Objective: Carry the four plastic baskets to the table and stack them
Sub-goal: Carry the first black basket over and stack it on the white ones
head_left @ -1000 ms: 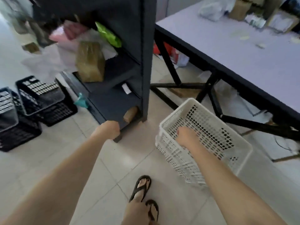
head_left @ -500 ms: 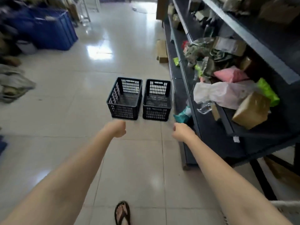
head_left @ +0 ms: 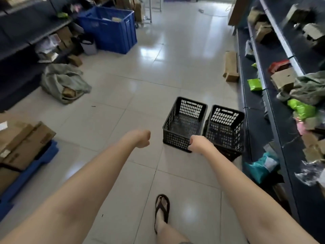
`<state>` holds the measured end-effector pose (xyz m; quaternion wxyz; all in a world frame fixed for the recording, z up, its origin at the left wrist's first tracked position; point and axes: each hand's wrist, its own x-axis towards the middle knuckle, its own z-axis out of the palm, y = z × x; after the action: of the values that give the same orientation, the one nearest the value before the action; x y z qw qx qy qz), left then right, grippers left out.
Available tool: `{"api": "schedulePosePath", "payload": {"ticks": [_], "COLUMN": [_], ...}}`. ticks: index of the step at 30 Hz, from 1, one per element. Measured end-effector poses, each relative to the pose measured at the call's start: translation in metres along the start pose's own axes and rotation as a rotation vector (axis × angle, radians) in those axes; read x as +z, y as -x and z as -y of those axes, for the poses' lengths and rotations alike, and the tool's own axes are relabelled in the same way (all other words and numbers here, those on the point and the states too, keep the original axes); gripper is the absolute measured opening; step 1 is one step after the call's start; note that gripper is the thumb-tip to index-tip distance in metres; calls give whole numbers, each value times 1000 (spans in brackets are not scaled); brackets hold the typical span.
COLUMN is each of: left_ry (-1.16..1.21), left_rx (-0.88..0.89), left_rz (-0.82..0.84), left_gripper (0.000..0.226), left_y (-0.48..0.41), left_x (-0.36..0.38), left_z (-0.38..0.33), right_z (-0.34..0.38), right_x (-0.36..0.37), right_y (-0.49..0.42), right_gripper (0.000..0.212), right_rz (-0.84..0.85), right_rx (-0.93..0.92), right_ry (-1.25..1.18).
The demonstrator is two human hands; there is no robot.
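Baskets, two black ones [head_left: 183, 123] [head_left: 224, 127], sit side by side on the floor [head_left: 123, 95], uncollected, while left hand [head_left: 142, 138] and right hand [head_left: 198, 143] hang loosely fisted, each grip empty.

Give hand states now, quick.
Left hand: closed in a fist, holding nothing.
Right hand: closed, empty, in front of black plastic baskets.
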<state>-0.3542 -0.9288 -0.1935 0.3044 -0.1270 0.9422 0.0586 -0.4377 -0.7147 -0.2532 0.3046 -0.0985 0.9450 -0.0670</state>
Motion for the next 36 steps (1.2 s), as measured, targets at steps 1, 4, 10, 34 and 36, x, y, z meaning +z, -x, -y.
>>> {"api": "schedulePosePath", "payload": {"ticks": [1,4,10,34,36], "left_ry": [-5,-28,-20,-553,-585], "left_rx": [2,-7,42,690,723], "left_rz": [6,46,40,142,151], "left_gripper": [36,37,39,37,38], "left_y": [-15,-61,-154,-534,-558], "left_x": [-14,-55,-129,-351,-361], "left_z": [7,25,59,67,49], "right_z": [11,40,82,170,160], "right_x": [-8,-34,-94,-202,-202], "right_y": [-20,-76,-172,-420,-440], "right_gripper": [34,32,34,33,32], "right_rz": [4,38,66,21,23], "right_rx": [-12,-25,6,628,672], "right_ry": [-1,-12,-37,-535,-583]}}
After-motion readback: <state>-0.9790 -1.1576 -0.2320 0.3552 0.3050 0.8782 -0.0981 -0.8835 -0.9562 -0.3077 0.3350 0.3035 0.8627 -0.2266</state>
